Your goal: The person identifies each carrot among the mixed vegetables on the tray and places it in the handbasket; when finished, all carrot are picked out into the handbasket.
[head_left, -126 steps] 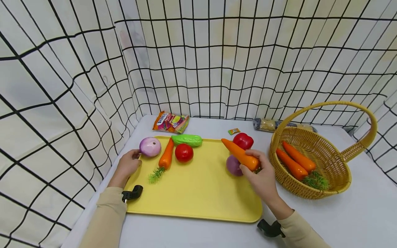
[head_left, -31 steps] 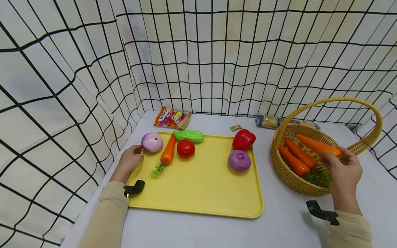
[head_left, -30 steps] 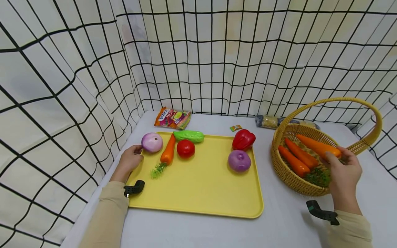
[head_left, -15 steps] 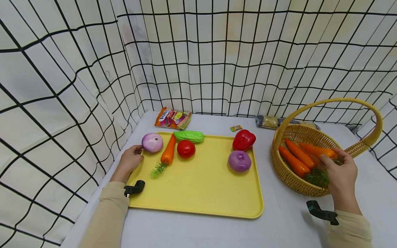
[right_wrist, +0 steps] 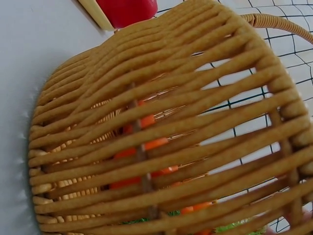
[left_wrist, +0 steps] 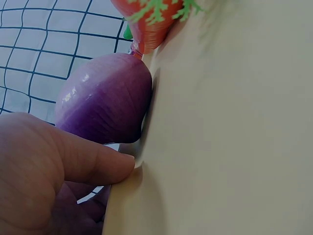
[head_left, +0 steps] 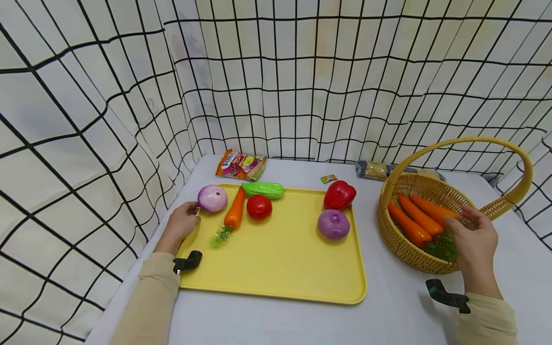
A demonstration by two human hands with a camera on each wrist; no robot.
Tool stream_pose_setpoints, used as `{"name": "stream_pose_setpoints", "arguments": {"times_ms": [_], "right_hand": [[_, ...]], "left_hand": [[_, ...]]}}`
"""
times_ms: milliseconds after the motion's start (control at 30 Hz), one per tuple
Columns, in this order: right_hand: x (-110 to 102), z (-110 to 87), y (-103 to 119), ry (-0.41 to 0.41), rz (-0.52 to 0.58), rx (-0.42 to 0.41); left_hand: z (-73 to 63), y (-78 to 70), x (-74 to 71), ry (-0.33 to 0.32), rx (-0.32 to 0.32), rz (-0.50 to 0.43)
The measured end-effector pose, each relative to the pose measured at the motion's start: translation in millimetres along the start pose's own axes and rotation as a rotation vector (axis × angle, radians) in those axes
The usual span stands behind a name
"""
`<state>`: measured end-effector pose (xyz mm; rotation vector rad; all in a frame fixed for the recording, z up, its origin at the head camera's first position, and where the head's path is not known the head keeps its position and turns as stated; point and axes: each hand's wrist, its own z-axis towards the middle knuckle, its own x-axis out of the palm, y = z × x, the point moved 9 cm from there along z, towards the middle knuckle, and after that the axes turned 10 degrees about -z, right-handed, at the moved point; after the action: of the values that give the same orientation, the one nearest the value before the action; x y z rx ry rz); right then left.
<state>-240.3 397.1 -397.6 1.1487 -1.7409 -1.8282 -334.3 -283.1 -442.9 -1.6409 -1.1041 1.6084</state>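
Note:
My right hand (head_left: 477,244) hovers over the near right side of the wicker basket (head_left: 394,251), thumb and fingers parted with nothing between them. Just beyond its fingertips lies an orange carrot (head_left: 432,209), beside two more carrots (head_left: 408,226) in the basket. The right wrist view is mostly filled by the basket's woven wall (right_wrist: 195,129). My left hand (head_left: 181,224) pinches the left rim of the yellow tray (head_left: 276,258); its thumb (left_wrist: 100,164) presses the top face and the other fingers are below the edge. A purple onion (left_wrist: 105,98) sits right by that thumb.
On the tray lie a carrot (head_left: 234,211), a green cucumber-like vegetable (head_left: 264,189), a tomato (head_left: 259,207), a red pepper (head_left: 339,195) and a purple onion-like vegetable (head_left: 333,224). Behind are a snack bag (head_left: 241,166), a small wrapped sweet (head_left: 328,178) and a long packet (head_left: 373,170).
My right hand took a carrot from above the tray's right side into the basket, lowered it beside the other two and let go. My left hand stayed at the tray's rim.

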Motion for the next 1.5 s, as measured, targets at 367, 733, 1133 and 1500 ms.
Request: {"name": "stream_pose_setpoints", "arguments": {"times_ms": [367,733,1133,1500], "right_hand": [[-10.2,-8.2,6.7,-0.160,-0.063,-0.058],[-8.5,-56.6,59.6,-0.403,0.158,-0.541],[57.5,-105.2,79.3,-0.007,0.336,-0.684],[145.1,-141.7,78.0,0.410,0.172,-0.525]], "left_hand": [[1.9,1.4,1.8,0.013,-0.004,-0.005],[1.1,3.0,-1.1,0.005,-0.004,-0.010],[0.0,-0.9,-0.5,0.006,0.005,-0.015],[-0.7,0.0,0.2,0.005,-0.009,-0.020]]}}
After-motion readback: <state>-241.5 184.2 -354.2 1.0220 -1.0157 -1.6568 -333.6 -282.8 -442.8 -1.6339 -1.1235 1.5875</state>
